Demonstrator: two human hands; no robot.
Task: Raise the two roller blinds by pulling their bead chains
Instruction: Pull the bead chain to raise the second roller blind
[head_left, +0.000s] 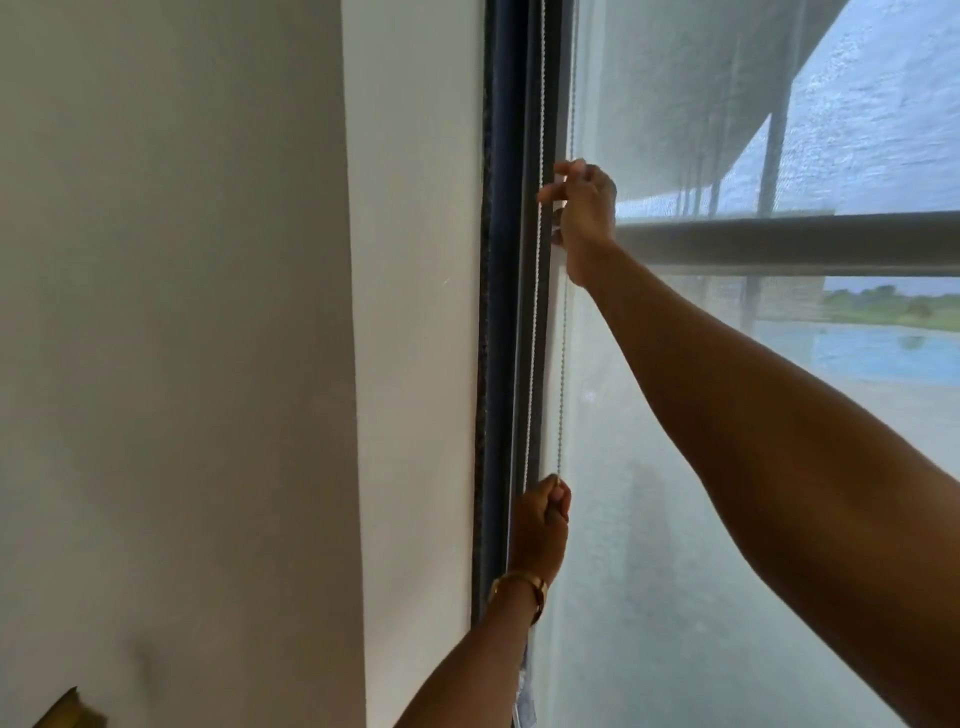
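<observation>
A sheer white roller blind (675, 441) covers the window to the right of the dark frame (501, 260). A white bead chain (562, 364) hangs along the blind's left edge, and a second strand (537, 260) runs beside the frame. My right hand (584, 218) is raised high and pinches the chain near the blind's edge. Lower down, my left hand (540, 525), with a gold bracelet at the wrist, is closed in a fist around the same chain strand. Whether a second blind lies behind the first I cannot tell.
A white wall (208, 364) and its corner stand left of the window frame. Through the blind I see a horizontal railing (805, 241), water and trees outside. A yellowish object (67, 712) shows at the bottom left.
</observation>
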